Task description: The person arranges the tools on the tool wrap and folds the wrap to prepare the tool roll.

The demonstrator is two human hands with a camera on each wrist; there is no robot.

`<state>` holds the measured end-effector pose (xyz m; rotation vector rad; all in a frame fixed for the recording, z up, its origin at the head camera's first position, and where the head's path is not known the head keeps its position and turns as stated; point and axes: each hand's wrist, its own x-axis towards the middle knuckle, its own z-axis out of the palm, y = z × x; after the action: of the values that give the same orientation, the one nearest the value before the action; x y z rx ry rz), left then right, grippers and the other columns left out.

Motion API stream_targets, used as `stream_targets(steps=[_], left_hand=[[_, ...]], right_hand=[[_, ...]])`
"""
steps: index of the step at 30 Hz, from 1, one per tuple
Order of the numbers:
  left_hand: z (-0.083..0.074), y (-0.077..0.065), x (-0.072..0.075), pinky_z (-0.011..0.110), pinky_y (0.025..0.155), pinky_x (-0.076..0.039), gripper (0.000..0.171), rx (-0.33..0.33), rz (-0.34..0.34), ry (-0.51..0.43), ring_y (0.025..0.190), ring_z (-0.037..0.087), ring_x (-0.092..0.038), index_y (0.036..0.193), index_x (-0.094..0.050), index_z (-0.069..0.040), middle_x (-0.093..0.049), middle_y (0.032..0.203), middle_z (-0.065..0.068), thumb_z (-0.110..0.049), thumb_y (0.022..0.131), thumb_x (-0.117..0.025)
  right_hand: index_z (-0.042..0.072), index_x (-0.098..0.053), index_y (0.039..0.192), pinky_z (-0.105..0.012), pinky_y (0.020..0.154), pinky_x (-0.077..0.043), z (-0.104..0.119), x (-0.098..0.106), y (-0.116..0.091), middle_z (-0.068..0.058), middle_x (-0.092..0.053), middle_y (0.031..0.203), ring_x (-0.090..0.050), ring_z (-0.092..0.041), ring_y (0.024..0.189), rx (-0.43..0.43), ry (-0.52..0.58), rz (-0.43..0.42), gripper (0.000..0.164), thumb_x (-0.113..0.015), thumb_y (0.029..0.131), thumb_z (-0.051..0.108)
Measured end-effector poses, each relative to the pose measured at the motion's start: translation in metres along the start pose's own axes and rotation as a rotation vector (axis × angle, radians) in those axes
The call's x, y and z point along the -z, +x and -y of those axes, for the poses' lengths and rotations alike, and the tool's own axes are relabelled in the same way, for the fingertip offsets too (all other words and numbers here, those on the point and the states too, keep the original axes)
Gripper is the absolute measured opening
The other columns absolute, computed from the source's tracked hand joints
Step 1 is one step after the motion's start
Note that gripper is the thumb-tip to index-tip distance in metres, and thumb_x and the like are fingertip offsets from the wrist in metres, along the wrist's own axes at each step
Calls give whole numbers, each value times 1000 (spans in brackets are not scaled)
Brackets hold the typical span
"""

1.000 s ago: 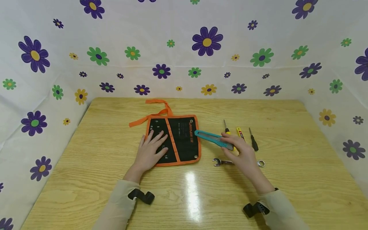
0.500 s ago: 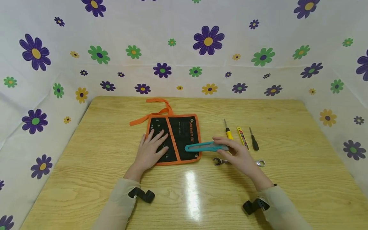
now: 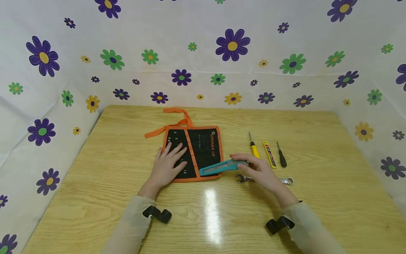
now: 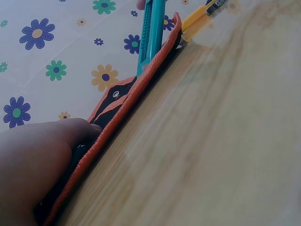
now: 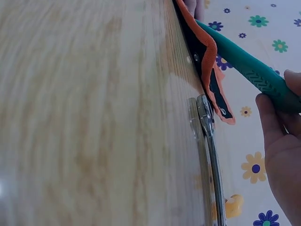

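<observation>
A black tool pouch (image 3: 203,141) with orange trim lies flat on the table, its orange ties trailing at the back left. My left hand (image 3: 166,167) rests spread on the pouch's numbered pocket side. My right hand (image 3: 258,173) pinches a teal utility knife (image 3: 219,167) by its rear end. The knife's front tip is at the orange pocket edge near the number 14, tilted down toward it. In the left wrist view the knife (image 4: 151,40) rises from behind the pouch's orange edge (image 4: 127,106). Below my right hand lies a combination wrench (image 3: 288,181), its middle hidden by the hand.
Right of the pouch lie a yellow-handled screwdriver (image 3: 254,150), a yellow narrow packet (image 3: 269,154) and a black-handled screwdriver (image 3: 281,158). A flowered white cloth (image 3: 203,53) stands behind the wooden table (image 3: 111,148) and along its sides.
My right hand has moved the knife left and toward me, from beside the pouch's right edge to the pocket edge near 14. My left hand has stayed on the pouch.
</observation>
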<state>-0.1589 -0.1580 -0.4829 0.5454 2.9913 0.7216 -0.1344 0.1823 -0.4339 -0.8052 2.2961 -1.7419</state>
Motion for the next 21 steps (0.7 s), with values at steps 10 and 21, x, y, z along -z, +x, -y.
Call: stream_targets(steps=[10, 21], left_hand=[[-2, 0, 1, 54, 112, 4, 56, 9, 2, 4, 145, 29, -5, 149, -36, -24, -25, 155, -3, -47, 99, -46], [-1, 0, -1, 54, 112, 3, 56, 0, -11, 13, 145, 29, -6, 149, -37, -24, -26, 155, -3, -47, 98, -46]], right_hand=[[-2, -56, 130, -24, 77, -51, -5, -5, 3, -9, -50, 140, -53, -17, 119, -26, -22, 66, 34, -55, 96, 4], [10, -62, 128, -44, 96, -43, -3, -11, 9, -4, -55, 136, -49, -23, 122, -29, -360, 92, 37, -63, 93, 20]])
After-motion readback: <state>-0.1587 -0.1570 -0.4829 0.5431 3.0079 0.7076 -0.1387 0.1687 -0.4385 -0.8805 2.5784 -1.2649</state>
